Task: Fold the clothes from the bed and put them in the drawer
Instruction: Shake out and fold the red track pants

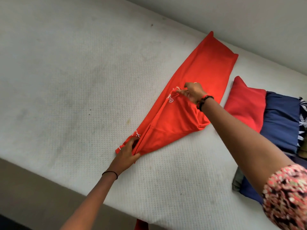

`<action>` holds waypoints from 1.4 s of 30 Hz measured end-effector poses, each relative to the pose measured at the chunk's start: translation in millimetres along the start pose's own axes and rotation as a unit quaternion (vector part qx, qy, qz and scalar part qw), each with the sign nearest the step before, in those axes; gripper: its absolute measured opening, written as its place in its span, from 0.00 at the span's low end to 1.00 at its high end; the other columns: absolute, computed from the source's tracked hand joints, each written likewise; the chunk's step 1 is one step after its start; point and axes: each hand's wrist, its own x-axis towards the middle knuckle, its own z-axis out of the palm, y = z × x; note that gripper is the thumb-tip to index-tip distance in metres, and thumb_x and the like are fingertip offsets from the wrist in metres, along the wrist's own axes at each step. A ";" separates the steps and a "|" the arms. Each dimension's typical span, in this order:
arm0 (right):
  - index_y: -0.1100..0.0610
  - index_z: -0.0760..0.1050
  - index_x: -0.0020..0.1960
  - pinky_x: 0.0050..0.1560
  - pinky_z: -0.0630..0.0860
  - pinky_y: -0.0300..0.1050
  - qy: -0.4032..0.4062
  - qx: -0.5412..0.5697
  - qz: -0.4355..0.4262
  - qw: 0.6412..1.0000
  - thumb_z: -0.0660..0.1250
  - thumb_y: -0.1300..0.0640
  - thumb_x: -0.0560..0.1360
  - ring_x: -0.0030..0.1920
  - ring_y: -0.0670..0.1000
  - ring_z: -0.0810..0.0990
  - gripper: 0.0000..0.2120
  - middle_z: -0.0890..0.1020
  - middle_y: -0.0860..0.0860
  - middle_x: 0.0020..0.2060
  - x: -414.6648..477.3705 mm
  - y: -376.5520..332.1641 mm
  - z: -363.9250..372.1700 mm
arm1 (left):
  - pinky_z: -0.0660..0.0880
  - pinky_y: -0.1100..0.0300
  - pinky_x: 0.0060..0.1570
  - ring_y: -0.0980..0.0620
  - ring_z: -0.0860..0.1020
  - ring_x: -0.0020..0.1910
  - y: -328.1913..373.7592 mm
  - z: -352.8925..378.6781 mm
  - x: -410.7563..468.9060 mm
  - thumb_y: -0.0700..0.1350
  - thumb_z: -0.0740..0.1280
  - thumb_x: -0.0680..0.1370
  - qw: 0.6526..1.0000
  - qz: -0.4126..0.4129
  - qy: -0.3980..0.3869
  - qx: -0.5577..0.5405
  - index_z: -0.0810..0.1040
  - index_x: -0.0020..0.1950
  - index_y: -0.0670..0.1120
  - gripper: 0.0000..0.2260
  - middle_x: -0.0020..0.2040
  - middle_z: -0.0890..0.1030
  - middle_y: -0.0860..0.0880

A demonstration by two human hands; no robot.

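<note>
Mid-fold on a shirt (196, 72), spread long across the bed (74, 72), near end toward the bed's edge. Left hand (127, 153) gripping that near end, fingers (132, 141) curled round bunched cloth. Right hand (193, 92) pinching a raised edge by the white print (170, 99) at mid-length, fingertips closed on it. Probably the lengthwise fold, one side over the other. To do it well: pull the two grips gently apart to tauten and straighten the edge, carry it across low and level, set it down in line with the far side, then smooth flat before letting go. Avoid lifting high, to spare the lower layer from dragging and creasing. Just beside, at right, a pile (280, 120) of red and blue clothes waiting. No drawer in view.
</note>
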 end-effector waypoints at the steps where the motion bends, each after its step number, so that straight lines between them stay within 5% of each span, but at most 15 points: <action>1: 0.61 0.70 0.48 0.27 0.76 0.39 0.006 -0.042 -0.051 0.998 0.53 0.68 0.77 0.27 0.51 0.81 0.08 0.75 0.60 0.44 -12.5 9.7 -2.6 | 0.72 0.63 0.51 0.55 0.77 0.53 -1.7 0.4 -2.0 0.46 0.70 0.72 0.997 0.032 0.050 0.056 0.66 0.70 0.50 0.28 0.59 0.73 0.53; 4: 0.60 0.74 0.50 0.45 0.70 0.43 0.044 -0.278 -0.259 0.924 0.59 0.66 0.76 0.43 0.53 0.79 0.07 0.80 0.56 0.43 -65.3 70.2 -21.8 | 0.65 0.47 0.65 0.48 0.72 0.63 -7.8 2.1 -4.7 0.62 0.63 0.67 0.958 0.045 0.162 0.230 0.63 0.73 0.45 0.38 0.65 0.72 0.46; 7: 0.68 0.71 0.64 0.63 0.64 0.40 -0.057 -0.421 -0.363 0.829 0.61 0.70 0.70 0.59 0.57 0.77 0.22 0.78 0.63 0.59 -121.8 150.5 -36.3 | 0.53 0.42 0.71 0.47 0.66 0.70 -4.9 -7.1 -0.3 0.69 0.54 0.62 0.963 -0.051 0.105 0.244 0.59 0.75 0.45 0.47 0.70 0.68 0.45; 9: 0.68 0.64 0.70 0.70 0.60 0.44 -0.119 -0.514 -0.391 0.754 0.66 0.66 0.66 0.67 0.59 0.71 0.32 0.72 0.63 0.67 -142.9 198.0 -41.0 | 0.54 0.44 0.70 0.48 0.68 0.68 -0.2 -15.2 6.6 0.71 0.52 0.60 0.957 -0.085 0.064 0.269 0.63 0.73 0.47 0.47 0.68 0.70 0.48; 12: 0.64 0.59 0.73 0.71 0.61 0.52 -0.147 -0.628 -0.411 0.644 0.73 0.56 0.62 0.72 0.55 0.65 0.44 0.67 0.58 0.72 -156.6 238.1 -33.3 | 0.64 0.50 0.62 0.50 0.76 0.59 5.4 -28.4 19.4 0.68 0.59 0.61 0.955 -0.118 -0.001 0.272 0.73 0.62 0.49 0.35 0.56 0.79 0.50; 17: 0.64 0.54 0.75 0.73 0.52 0.56 -0.115 -0.670 -0.446 0.582 0.70 0.53 0.68 0.75 0.53 0.58 0.42 0.63 0.58 0.74 -162.7 251.7 -13.3 | 0.70 0.60 0.37 0.53 0.78 0.36 12.0 -31.0 22.4 0.56 0.72 0.71 0.973 -0.153 -0.102 0.142 0.77 0.38 0.49 0.12 0.38 0.81 0.49; 23: 0.66 0.59 0.73 0.71 0.57 0.61 -0.102 -0.638 -0.492 0.584 0.55 0.52 0.78 0.75 0.56 0.60 0.28 0.64 0.60 0.72 -183.7 259.3 -2.3 | 0.69 0.60 0.36 0.53 0.75 0.32 17.8 -25.4 12.0 0.57 0.69 0.63 0.977 -0.146 -0.118 0.105 0.80 0.35 0.42 0.18 0.33 0.80 0.46; 31: 0.65 0.63 0.71 0.69 0.58 0.61 -0.147 -0.626 -0.506 0.575 0.61 0.58 0.74 0.71 0.53 0.67 0.26 0.73 0.57 0.67 -243.2 301.3 -40.5 | 0.64 0.67 0.32 0.59 0.67 0.27 9.2 -14.5 -39.4 0.60 0.75 0.60 0.925 -0.192 -0.316 0.092 0.72 0.29 0.48 0.18 0.26 0.71 0.54; 35: 0.61 0.66 0.67 0.71 0.55 0.55 -0.229 -0.594 -0.459 0.620 0.59 0.50 0.71 0.68 0.48 0.70 0.28 0.77 0.51 0.63 -278.6 326.8 -60.9 | 0.65 0.66 0.33 0.60 0.68 0.26 8.8 2.3 -79.7 0.60 0.72 0.63 0.889 -0.226 -0.387 0.096 0.71 0.25 0.49 0.18 0.24 0.72 0.56; 38: 0.57 0.71 0.65 0.73 0.53 0.47 -0.287 -0.546 -0.366 0.697 0.58 0.45 0.68 0.64 0.44 0.74 0.28 0.80 0.49 0.60 -296.7 323.7 -67.9 | 0.72 0.70 0.38 0.61 0.77 0.29 19.4 -1.7 -90.5 0.61 0.67 0.72 0.858 -0.237 -0.442 0.110 0.77 0.31 0.49 0.17 0.27 0.80 0.55; 40: 0.58 0.72 0.64 0.73 0.52 0.41 -0.312 -0.451 -0.323 0.771 0.61 0.50 0.71 0.62 0.48 0.77 0.23 0.81 0.53 0.58 -297.5 312.6 -69.9 | 0.76 0.65 0.43 0.58 0.81 0.35 19.2 -9.6 -79.8 0.69 0.61 0.69 0.908 -0.153 -0.363 0.144 0.80 0.36 0.49 0.25 0.34 0.83 0.53; 42: 0.59 0.75 0.62 0.74 0.55 0.42 -0.309 -0.391 -0.269 0.824 0.62 0.49 0.73 0.60 0.52 0.77 0.22 0.81 0.56 0.57 -295.5 296.4 -72.5 | 0.75 0.59 0.51 0.60 0.81 0.45 22.8 -16.4 -64.2 0.68 0.56 0.71 0.973 -0.009 -0.161 0.162 0.81 0.43 0.51 0.24 0.43 0.84 0.54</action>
